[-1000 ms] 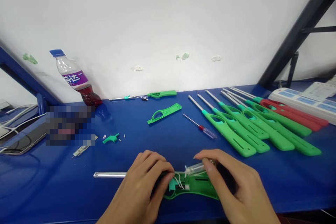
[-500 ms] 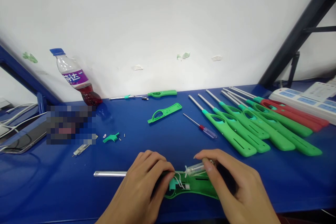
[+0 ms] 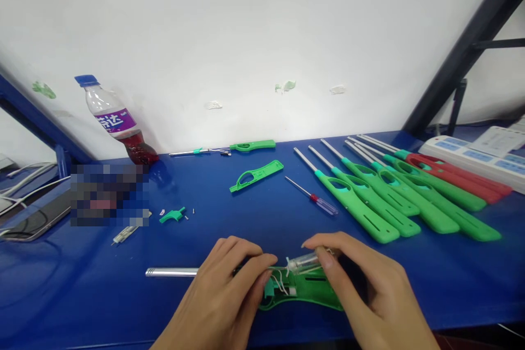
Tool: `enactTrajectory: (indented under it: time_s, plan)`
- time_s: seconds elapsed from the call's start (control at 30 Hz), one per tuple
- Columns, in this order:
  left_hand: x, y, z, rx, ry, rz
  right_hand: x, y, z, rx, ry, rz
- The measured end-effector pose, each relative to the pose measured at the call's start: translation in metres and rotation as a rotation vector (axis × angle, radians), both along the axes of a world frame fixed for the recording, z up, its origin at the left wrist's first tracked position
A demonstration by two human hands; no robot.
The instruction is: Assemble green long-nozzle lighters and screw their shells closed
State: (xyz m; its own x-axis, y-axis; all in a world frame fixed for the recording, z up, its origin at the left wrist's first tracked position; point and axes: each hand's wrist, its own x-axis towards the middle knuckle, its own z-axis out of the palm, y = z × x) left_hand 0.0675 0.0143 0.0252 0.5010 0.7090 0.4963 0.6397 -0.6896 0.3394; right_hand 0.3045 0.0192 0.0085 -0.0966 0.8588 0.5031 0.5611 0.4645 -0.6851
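An opened green long-neck lighter (image 3: 315, 290) lies in front of me, its metal tube (image 3: 170, 272) pointing left. White wires (image 3: 281, 283) and a teal trigger part (image 3: 269, 288) show inside the shell. My left hand (image 3: 229, 290) is closed over the front of the lighter, fingertips at its upper edge; what they pinch there is partly hidden. Between thumb and fingers my right hand (image 3: 365, 284) grips a clear fuel tank (image 3: 302, 263), tilted above the shell, its valve end facing my left fingers.
Several assembled lighters (image 3: 361, 202) lie at right beside a white power strip (image 3: 471, 158). A screwdriver (image 3: 314, 197), a green half shell (image 3: 257, 175) and a disassembled lighter (image 3: 252, 146) lie farther back. At left are a teal trigger (image 3: 173, 215), another clear tank (image 3: 126, 233) and a bottle (image 3: 118, 120).
The fuel tank's valve end has shifted slightly left toward my left fingers. My left index finger has stretched a little to the right. The view has shifted slightly.
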Motion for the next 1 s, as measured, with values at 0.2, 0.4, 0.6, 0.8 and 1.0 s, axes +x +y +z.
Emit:
enactTrajectory:
  time_s: [0.2,0.4,0.6,0.8,1.0]
  plan:
    - [0.0019,0.0008,-0.0001,0.055,0.02,-0.027,0.0003,0.0004,0.0002,0.012,0.024,0.035]
    - [0.0033,0.0017,-0.0009,-0.045,-0.016,-0.091,-0.0018,-0.0004,0.0021,0.024,0.038,0.084]
    - [0.001,0.0016,-0.0025,-0.057,-0.068,-0.114,-0.0022,-0.0028,0.0035,0.039,0.047,0.105]
    - [0.0013,0.0019,-0.0001,-0.021,-0.101,-0.1,-0.0027,-0.003,0.0049,0.065,0.083,0.095]
    - [0.0013,0.0021,-0.0014,-0.005,-0.081,-0.092,-0.0024,-0.0029,0.0061,0.068,0.094,0.102]
